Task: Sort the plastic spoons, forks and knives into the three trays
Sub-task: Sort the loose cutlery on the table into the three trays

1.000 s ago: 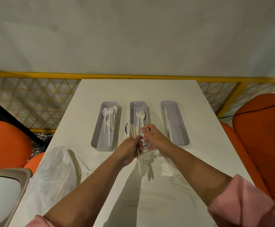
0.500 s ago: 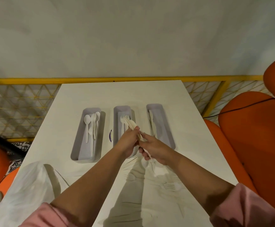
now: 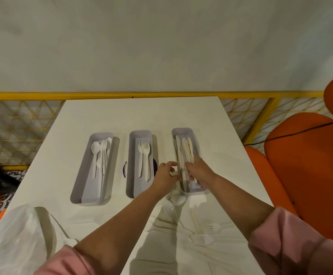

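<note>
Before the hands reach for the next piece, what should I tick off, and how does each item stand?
1. Left tray holds only spoons: ok.
2. Middle tray holds only forks: ok.
3. Right tray holds only knives: ok as far as it shows; the near end is hidden under the right hand.
4. Right hand off the knives: cannot tell; its fingers lie over their handles.
5. Left hand free: cannot tell; its fingers are curled beside the right tray's wall.
6. Pile sorted: not ok; loose spoons and loose forks lie on the table near the person.
</note>
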